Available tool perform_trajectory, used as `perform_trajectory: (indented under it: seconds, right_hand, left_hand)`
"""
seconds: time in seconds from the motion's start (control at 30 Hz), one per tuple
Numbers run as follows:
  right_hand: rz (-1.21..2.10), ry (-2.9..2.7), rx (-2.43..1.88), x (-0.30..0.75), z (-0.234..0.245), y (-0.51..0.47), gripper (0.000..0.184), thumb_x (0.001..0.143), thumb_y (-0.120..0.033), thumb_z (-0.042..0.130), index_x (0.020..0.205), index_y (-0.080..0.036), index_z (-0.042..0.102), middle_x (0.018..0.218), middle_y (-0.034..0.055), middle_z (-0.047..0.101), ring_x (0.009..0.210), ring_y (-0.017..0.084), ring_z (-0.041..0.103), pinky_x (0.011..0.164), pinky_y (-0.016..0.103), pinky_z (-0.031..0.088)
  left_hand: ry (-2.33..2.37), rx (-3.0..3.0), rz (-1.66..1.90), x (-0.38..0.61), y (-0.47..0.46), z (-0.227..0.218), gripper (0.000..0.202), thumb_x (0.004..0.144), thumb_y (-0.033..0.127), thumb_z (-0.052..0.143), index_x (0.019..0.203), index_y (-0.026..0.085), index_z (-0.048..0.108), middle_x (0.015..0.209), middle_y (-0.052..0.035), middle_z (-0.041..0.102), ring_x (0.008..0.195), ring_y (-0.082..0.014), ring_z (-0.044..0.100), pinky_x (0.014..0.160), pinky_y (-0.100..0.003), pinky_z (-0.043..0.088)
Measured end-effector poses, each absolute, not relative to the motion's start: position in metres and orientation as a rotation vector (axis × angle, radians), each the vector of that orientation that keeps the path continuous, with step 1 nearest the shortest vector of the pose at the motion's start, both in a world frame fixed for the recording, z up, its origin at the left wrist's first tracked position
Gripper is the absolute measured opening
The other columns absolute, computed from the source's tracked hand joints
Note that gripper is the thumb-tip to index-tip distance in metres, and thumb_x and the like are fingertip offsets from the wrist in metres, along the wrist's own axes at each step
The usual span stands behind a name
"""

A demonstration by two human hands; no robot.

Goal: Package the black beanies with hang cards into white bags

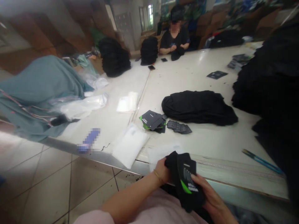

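A bundle of black socks (184, 182), wrapped in a dark card band with a green flash, is held just above the near edge of the long white work table (187, 71). On the right, a large heap of black socks (263, 90) rises at the table's edge, and a flatter black sock pile (198, 107) lies mid-table. Far off, a co-worker (175, 39) in black sits with both hands together on a black item. Two more black stacks (114, 57) stand on the far table. To the left, a teal cloth (39, 90) drapes over the table's side. White plastic packets (129, 149) lie near the bundle, beside dark card bands (153, 120). Both hands are together, clamped on the bundle: the left hand (162, 171), with a thin bracelet at its wrist, pinches one end, and the right hand (210, 194) wraps the other side.
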State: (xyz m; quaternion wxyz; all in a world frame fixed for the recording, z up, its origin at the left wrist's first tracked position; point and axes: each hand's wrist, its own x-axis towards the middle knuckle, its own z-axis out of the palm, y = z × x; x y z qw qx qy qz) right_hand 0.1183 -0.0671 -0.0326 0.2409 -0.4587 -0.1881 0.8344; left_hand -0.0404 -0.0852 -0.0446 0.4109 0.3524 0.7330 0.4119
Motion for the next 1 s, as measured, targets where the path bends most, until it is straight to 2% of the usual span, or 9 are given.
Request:
perform_trajectory:
  seconds: [0.1, 0.23, 0.33, 0.4, 0.5, 0.63, 0.73, 0.9, 1.0]
  right_hand:
    - [2.045, -0.342, -1.287, 0.141, -0.043, -0.052, 0.025, 0.057, -0.038, 0.069, 0.075, -0.020, 0.068, 0.074, 0.0055, 0.072, 0.064, 0.022, 0.065, 0.064, 0.037, 0.053]
    - [2.031, -0.354, -1.233, 0.152, -0.045, -0.056, 0.027, 0.056, -0.038, 0.071, 0.075, -0.020, 0.068, 0.073, 0.0049, 0.071, 0.063, 0.022, 0.064, 0.063, 0.036, 0.052]
    - [2.248, -0.674, -1.182, 0.148, -0.046, -0.062, 0.032, 0.059, -0.031, 0.071, 0.086, -0.015, 0.067, 0.076, 0.0059, 0.071, 0.065, 0.020, 0.064, 0.065, 0.032, 0.049]
    - [2.306, -0.907, -1.178, 0.145, -0.048, -0.059, 0.034, 0.064, -0.031, 0.067, 0.093, -0.013, 0.064, 0.081, 0.0062, 0.070, 0.069, 0.019, 0.063, 0.066, 0.030, 0.047]
    - [2.248, -1.148, -1.294, 0.141, -0.052, -0.050, 0.030, 0.064, -0.029, 0.065, 0.088, -0.012, 0.064, 0.077, 0.0046, 0.070, 0.069, 0.019, 0.062, 0.066, 0.030, 0.046]
    - [2.039, -1.467, -1.293, 0.135, -0.047, -0.041, 0.025, 0.061, -0.021, 0.064, 0.084, -0.013, 0.063, 0.078, 0.0037, 0.069, 0.074, 0.021, 0.061, 0.069, 0.032, 0.047]
    - [2.063, -1.343, -1.223, 0.135, -0.046, -0.039, 0.030, 0.063, -0.025, 0.063, 0.092, -0.014, 0.063, 0.084, 0.0046, 0.069, 0.078, 0.022, 0.062, 0.071, 0.033, 0.048]
    - [1.739, -1.007, -1.346, 0.118, -0.073, -0.051, 0.041, 0.072, -0.038, 0.056, 0.106, -0.016, 0.057, 0.101, 0.0087, 0.066, 0.087, 0.022, 0.062, 0.080, 0.040, 0.048]
    - [1.512, -1.143, -1.408, 0.100, -0.087, -0.062, 0.038, 0.080, -0.044, 0.044, 0.111, -0.026, 0.057, 0.117, 0.0069, 0.059, 0.099, 0.022, 0.058, 0.087, 0.048, 0.043]
  left_hand:
    - [1.555, 1.381, 0.879, -0.050, -0.106, -0.052, 0.032, 0.061, 0.004, 0.050, 0.081, 0.021, 0.068, 0.106, -0.0035, 0.065, 0.103, -0.0187, 0.056, 0.096, -0.031, 0.040]
    - [1.296, 1.832, 0.703, -0.065, -0.112, -0.061, 0.049, 0.063, 0.000, 0.044, 0.100, 0.024, 0.064, 0.138, 0.0006, 0.038, 0.129, -0.0222, 0.031, 0.107, -0.041, 0.027]
    - [1.323, 1.777, 0.801, -0.071, -0.096, -0.059, 0.071, 0.067, 0.003, 0.043, 0.134, 0.022, 0.032, 0.144, -0.0039, 0.028, 0.132, -0.0199, 0.026, 0.109, -0.043, 0.024]
    - [1.348, 1.809, 0.779, -0.073, -0.085, -0.055, 0.080, 0.068, 0.006, 0.046, 0.140, 0.020, 0.015, 0.146, -0.0073, 0.019, 0.133, -0.0208, 0.021, 0.109, -0.044, 0.023]
    - [1.277, 2.074, 0.516, -0.067, -0.077, -0.047, 0.089, 0.066, 0.006, 0.049, 0.141, 0.018, 0.002, 0.148, -0.0090, 0.007, 0.136, -0.0233, 0.008, 0.109, -0.046, 0.019]
    - [1.139, 2.417, 0.105, -0.054, -0.081, -0.040, 0.084, 0.072, 0.010, 0.050, 0.140, 0.024, 0.004, 0.149, -0.0090, 0.004, 0.135, -0.0278, 0.001, 0.108, -0.050, 0.014]
    - [1.129, 2.510, -0.008, -0.054, -0.084, -0.039, 0.077, 0.076, 0.012, 0.049, 0.140, 0.027, 0.009, 0.149, -0.0104, 0.003, 0.135, -0.0305, 0.002, 0.107, -0.051, 0.014]
    - [1.201, 2.516, 0.152, -0.043, -0.091, -0.054, 0.072, 0.078, 0.007, 0.044, 0.139, 0.032, 0.013, 0.149, -0.0068, 0.010, 0.135, -0.0290, 0.000, 0.107, -0.053, 0.013]
    - [1.282, 2.440, 0.372, -0.011, -0.100, -0.065, 0.069, 0.082, 0.009, 0.038, 0.139, 0.034, 0.009, 0.149, -0.0056, 0.007, 0.135, -0.0301, -0.003, 0.105, -0.058, 0.013]
